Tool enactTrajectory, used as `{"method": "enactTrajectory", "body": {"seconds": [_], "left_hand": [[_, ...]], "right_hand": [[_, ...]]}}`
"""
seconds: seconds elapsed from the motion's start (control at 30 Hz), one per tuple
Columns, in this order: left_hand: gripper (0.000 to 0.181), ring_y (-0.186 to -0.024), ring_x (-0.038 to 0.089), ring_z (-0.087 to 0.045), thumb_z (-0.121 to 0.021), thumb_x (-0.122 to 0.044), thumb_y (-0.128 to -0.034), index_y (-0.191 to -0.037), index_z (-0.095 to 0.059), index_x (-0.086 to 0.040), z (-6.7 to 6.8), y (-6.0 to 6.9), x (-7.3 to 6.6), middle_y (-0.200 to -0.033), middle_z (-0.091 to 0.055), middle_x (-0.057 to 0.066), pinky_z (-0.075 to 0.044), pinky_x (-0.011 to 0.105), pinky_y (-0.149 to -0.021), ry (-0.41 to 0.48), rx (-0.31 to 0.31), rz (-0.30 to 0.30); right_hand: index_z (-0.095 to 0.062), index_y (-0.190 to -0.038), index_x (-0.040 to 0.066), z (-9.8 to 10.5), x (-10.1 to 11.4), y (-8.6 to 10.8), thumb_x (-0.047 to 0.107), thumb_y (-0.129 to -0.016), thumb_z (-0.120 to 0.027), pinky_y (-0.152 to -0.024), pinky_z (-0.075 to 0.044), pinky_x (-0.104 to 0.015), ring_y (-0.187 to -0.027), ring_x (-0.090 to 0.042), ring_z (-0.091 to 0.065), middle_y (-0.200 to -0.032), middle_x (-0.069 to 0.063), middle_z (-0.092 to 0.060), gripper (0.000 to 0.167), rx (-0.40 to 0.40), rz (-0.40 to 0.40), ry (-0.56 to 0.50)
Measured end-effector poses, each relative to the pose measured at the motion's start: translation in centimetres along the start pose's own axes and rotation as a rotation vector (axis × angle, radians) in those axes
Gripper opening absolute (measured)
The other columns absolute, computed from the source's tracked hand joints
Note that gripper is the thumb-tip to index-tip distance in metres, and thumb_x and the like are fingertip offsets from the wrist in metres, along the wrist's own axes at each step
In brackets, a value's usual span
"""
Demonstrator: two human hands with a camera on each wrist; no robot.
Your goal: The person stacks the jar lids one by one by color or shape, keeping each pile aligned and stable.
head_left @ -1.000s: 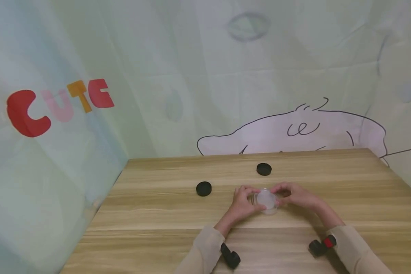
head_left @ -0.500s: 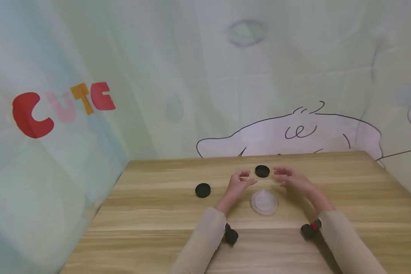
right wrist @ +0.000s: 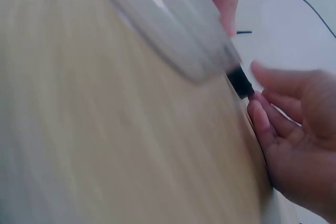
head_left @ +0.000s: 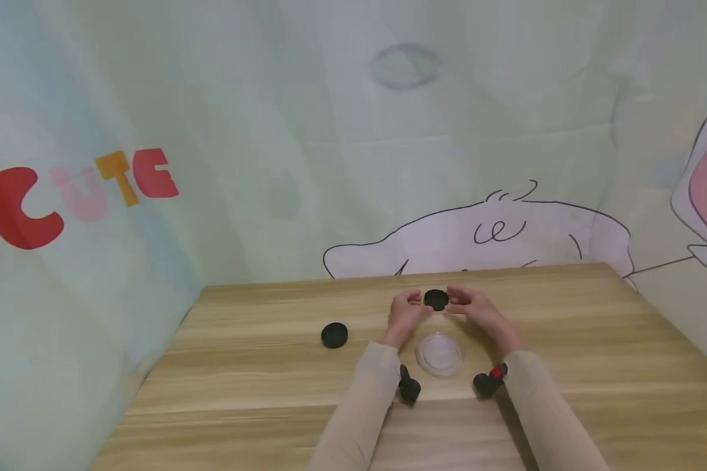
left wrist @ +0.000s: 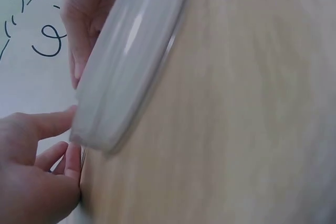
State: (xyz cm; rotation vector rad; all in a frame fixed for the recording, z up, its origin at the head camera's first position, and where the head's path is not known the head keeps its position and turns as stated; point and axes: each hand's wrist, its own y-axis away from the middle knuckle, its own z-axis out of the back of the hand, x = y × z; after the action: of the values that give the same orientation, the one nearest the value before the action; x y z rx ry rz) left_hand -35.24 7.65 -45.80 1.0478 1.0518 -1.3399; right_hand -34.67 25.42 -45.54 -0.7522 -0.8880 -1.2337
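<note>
Far disc (head_left: pixel 436 299), black and round, is on the table (head_left: pixel 259 373) near its back edge, between both hands. Left hand (head_left: pixel 408 313) is at its left side, thumb and fingers spread with a gap between; can't tell if it touches, dish blocks that spot in the left wrist view. Right hand (head_left: pixel 476 310) is at the other side, thumb apart from fingers, fingertips at the disc's edge in the right wrist view, no pinch seen. Clear dish (head_left: pixel 440 354) lies flat on the table between the wrists, nearer the person than far disc. Near disc (head_left: pixel 334 335), also black, sits well left of dish. Wall (head_left: pixel 259 176) behind has CUTE lettering
</note>
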Motion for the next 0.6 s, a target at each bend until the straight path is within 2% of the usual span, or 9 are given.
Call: {"method": "enactTrajectory", "body": {"seconds": [0.1,0.2,0.37,0.5,0.6], "left_hand": [[0.044,-0.089,0.016,-0.062,-0.074,0.005,-0.0723,-0.115,-0.066,0.005,0.1,-0.1,0.2,-0.104,-0.070,0.016,-0.053,0.024,-0.080,-0.040,0.006,-0.024],[0.041,-0.085,0.013,-0.061,-0.073,0.005,-0.0716,-0.113,-0.068,0.004,-0.1,-0.2,0.4,-0.100,-0.071,0.014,-0.051,0.020,-0.076,-0.060,0.005,-0.033],[0.038,-0.082,0.012,-0.059,-0.074,0.006,-0.0711,-0.108,-0.070,0.002,-0.2,0.1,0.3,-0.096,-0.071,0.012,-0.050,0.020,-0.073,-0.084,-0.027,-0.014],[0.039,-0.083,0.013,-0.060,-0.074,0.007,-0.0726,-0.111,-0.070,0.002,-0.3,0.2,0.2,-0.097,-0.071,0.012,-0.051,0.022,-0.076,-0.070,-0.032,0.023],[0.038,-0.085,0.013,-0.062,-0.073,0.006,-0.0756,-0.113,-0.069,0.002,-0.3,0.2,-0.1,-0.101,-0.072,0.014,-0.053,0.022,-0.078,-0.012,-0.010,0.044]], "right_hand": [[-0.043,-0.140,-0.010,-0.7,0.3,-0.1,0.007,-0.090,-0.065,-0.105,-0.042,-0.051,-0.125,-0.045,-0.050,-0.139,-0.032,-0.050,0.057,-0.044,0.004,0.010],[-0.044,-0.140,-0.008,-1.0,0.4,-0.2,0.007,-0.089,-0.066,-0.105,-0.042,-0.050,-0.125,-0.044,-0.050,-0.138,-0.031,-0.050,0.057,-0.055,-0.014,0.015],[-0.045,-0.140,-0.007,-1.5,0.2,-0.5,0.007,-0.089,-0.065,-0.101,-0.043,-0.044,-0.124,-0.040,-0.050,-0.139,-0.029,-0.050,0.057,-0.060,-0.039,0.007],[-0.046,-0.140,-0.004,-1.6,0.1,-0.7,0.007,-0.088,-0.066,-0.092,-0.046,-0.035,-0.119,-0.036,-0.052,-0.135,-0.028,-0.054,0.057,-0.049,-0.059,0.026],[-0.047,-0.140,-0.003,-1.2,0.2,-0.8,0.010,-0.089,-0.065,-0.088,-0.044,-0.033,-0.117,-0.036,-0.053,-0.129,-0.029,-0.057,0.056,-0.039,-0.071,0.034]]}}
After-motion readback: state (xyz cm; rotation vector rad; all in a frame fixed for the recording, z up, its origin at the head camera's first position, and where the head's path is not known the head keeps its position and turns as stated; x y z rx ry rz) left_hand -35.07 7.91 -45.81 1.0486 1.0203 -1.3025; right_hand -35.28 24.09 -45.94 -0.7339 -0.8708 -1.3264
